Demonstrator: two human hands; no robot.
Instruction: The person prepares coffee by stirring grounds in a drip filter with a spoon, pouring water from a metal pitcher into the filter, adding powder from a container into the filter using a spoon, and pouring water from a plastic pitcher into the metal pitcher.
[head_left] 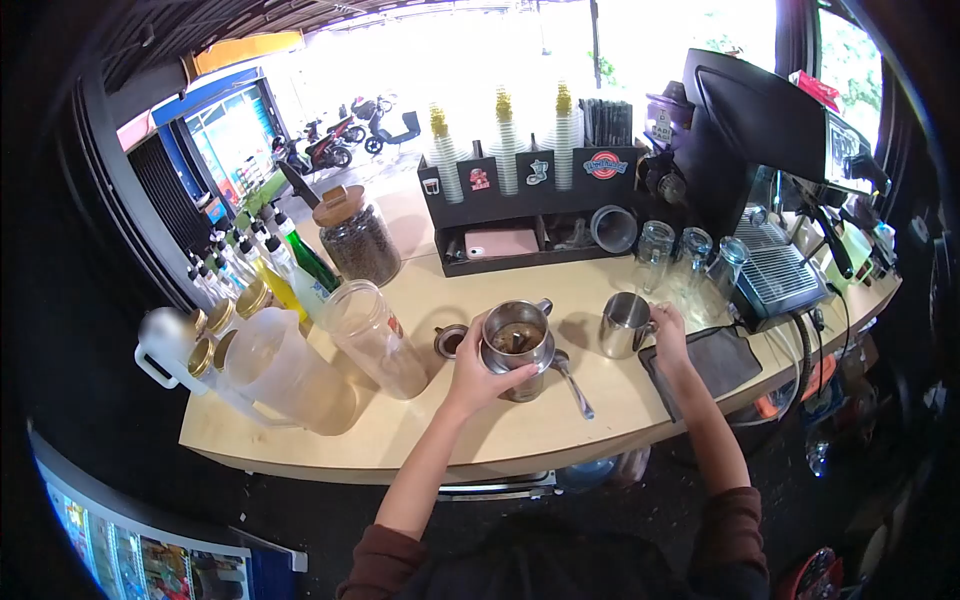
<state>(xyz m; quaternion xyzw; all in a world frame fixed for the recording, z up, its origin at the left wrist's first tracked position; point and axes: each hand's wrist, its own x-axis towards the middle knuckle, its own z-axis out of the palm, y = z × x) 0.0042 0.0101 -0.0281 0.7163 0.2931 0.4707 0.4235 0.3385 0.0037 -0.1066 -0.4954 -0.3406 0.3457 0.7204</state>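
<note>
My left hand (474,374) is wrapped around the side of a metal drip coffee filter (517,325), its thumb along the wide flange. Brown, wet-looking contents show inside the filter, which sits on a small vessel (524,390) mostly hidden below it. To the right, my right hand (667,335) grips the handle of a stainless steel pitcher (624,326), which is upright at the counter. A metal spoon (573,388) lies just right of the filter. Left of my left hand is a small round metal piece (451,341) with a dark middle.
A clear plastic jug (378,345) and a frosted pitcher (285,372) stand left, near syrup bottles (268,272) and a jar of coffee beans (360,240). Behind is a black cup organizer (470,225). Upturned glasses (690,255), a dark mat (705,370) and an espresso machine (785,270) stand right.
</note>
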